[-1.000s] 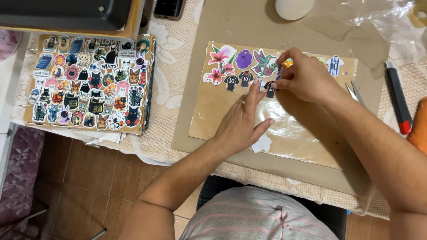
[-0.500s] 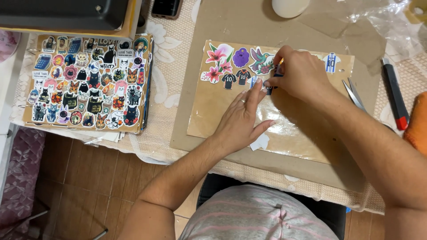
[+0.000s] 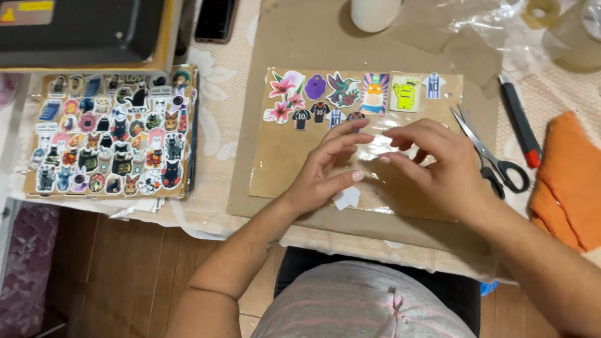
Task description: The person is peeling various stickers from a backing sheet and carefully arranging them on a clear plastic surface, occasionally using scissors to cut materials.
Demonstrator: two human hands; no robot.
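My left hand [image 3: 328,166] lies flat, fingers spread, on a clear film over a brown sheet [image 3: 275,169] that carries a row of cut-out stickers [image 3: 350,94]: flowers, a hummingbird, small jerseys, a yellow figure. My right hand [image 3: 432,163] hovers beside it with fingers half curled, fingertips near the left hand's fingertips over the film; whether it pinches anything is hidden. A small white paper scrap [image 3: 347,197] lies under my left thumb.
A board crowded with several cat stickers [image 3: 109,134] sits at the left. Scissors [image 3: 491,156] and a red-tipped pen [image 3: 519,122] lie right of the sheet, then an orange cloth [image 3: 570,178]. A white cup [image 3: 374,12], a phone [image 3: 215,19] and crumpled plastic are at the back.
My right hand has come down from the sticker row toward the sheet's middle. The yellow figure and striped stickers it covered now show. My left hand stayed on the film.
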